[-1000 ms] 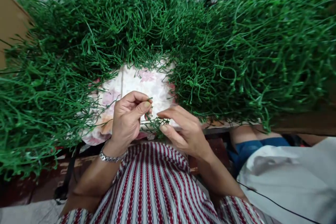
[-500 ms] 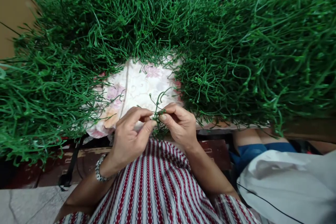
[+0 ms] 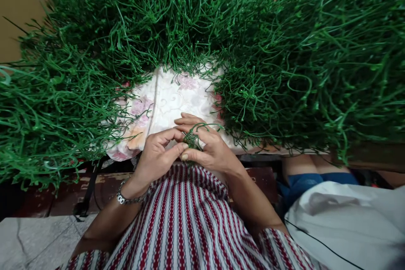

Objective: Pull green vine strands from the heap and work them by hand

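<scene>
Close to my striped clothing, both hands meet around a small green sprig (image 3: 191, 138) with thin, curling stems that look like plastic. My left hand (image 3: 160, 154) pinches the sprig between thumb and forefinger. My right hand (image 3: 215, 147) closes around it from the other side, thumb in front and fingers behind, with one strand arching over the fingers. The sprig's lower part is partly hidden by the thumbs. Beneath and beyond the hands lies a pale floral cloth (image 3: 171, 97).
Heaped green stems lie to the left (image 3: 63, 109), along the back (image 3: 177, 12) and to the right (image 3: 303, 76). A brown cardboard panel (image 3: 19, 12) stands at far left. Another person's knees (image 3: 303, 168) and a white cloth (image 3: 344, 219) are at the lower right.
My right hand's fingers have stretched out and moved leftward behind the sprig. The strands that stood up between the hands now bend over to the right. My left hand still pinches.
</scene>
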`<state>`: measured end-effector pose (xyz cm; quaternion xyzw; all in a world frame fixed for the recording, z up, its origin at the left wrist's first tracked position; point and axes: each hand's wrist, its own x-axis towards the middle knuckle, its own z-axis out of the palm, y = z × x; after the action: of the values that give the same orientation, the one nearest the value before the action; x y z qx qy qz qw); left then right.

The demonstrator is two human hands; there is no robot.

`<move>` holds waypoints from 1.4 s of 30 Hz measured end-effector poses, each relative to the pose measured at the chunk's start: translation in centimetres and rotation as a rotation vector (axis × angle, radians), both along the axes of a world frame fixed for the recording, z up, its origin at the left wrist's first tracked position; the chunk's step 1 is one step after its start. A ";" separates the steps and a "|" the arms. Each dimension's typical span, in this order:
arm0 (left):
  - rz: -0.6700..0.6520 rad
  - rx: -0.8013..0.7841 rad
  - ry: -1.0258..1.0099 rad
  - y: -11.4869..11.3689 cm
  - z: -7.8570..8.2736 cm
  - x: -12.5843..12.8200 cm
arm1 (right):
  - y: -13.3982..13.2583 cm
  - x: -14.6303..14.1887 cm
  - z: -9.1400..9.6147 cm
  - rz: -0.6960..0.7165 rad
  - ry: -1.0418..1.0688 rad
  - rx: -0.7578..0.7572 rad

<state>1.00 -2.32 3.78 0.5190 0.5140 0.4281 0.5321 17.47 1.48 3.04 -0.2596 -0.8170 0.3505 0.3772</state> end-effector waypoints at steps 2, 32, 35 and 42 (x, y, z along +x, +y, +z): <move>0.026 -0.053 -0.050 -0.1 -0.2 0.0 | -0.1 -0.3 -0.4 -0.032 0.007 0.021; 0.003 -0.077 -0.122 0.2 -1.2 -0.3 | -0.7 0.2 -2.1 -0.123 -0.301 0.157; -0.084 -0.139 -0.100 0.3 -0.9 -0.4 | -0.8 0.1 -2.2 -0.100 -0.273 0.138; -0.224 -0.113 0.110 0.5 -0.1 -1.4 | -1.2 0.2 -1.8 -0.094 -0.314 0.155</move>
<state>-0.37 -1.81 3.64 0.5648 0.5045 0.3074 0.5762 17.71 0.24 1.23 -0.3192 -0.8773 0.2238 0.2799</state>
